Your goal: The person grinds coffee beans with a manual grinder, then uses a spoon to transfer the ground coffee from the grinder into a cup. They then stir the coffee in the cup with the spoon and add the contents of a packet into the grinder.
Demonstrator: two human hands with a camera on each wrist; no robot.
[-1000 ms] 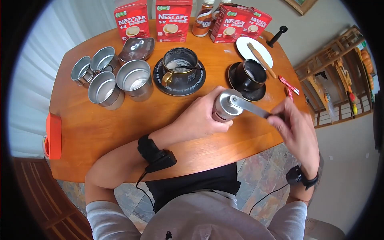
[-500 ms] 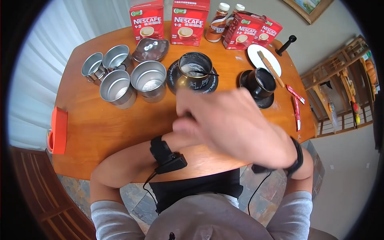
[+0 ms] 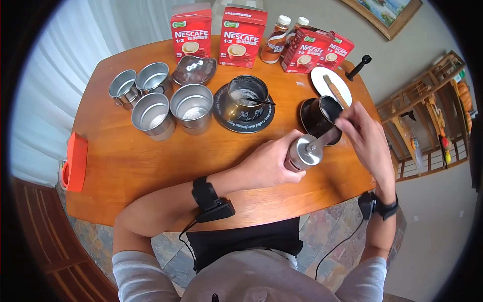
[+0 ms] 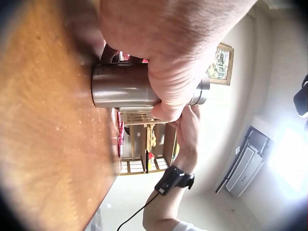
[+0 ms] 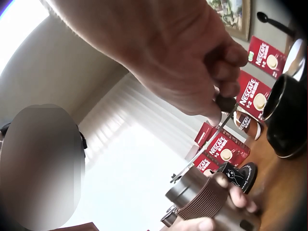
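Observation:
My left hand (image 3: 271, 163) grips a silver hand coffee grinder (image 3: 305, 153) around its body, low over the front right of the table. In the left wrist view the steel base of the grinder (image 4: 120, 86) shows close to the wood. On the grinder's lid, a flat metal crank (image 3: 326, 139) points to the right. My right hand (image 3: 370, 143) holds the dark knob (image 5: 225, 103) at the crank's end, fingers curled around it. Just beyond the crank stands a black cup (image 3: 318, 116) on a dark saucer, partly covered by my right hand in the head view.
A black and gold cup (image 3: 236, 108) with a spoon sits on a lettered saucer (image 3: 256, 126). Several metal cups (image 3: 151, 113) stand left, near a dark dish (image 3: 195, 70). Red Nescafe boxes (image 3: 243, 38) and bottles (image 3: 274, 43) line the back. A brush (image 3: 336, 90) lies on a white plate (image 3: 319, 78).
The crank has gone round: my right hand swept left across the grinder, hiding it half a second ago, and is back on the right side. My left hand keeps its grip.

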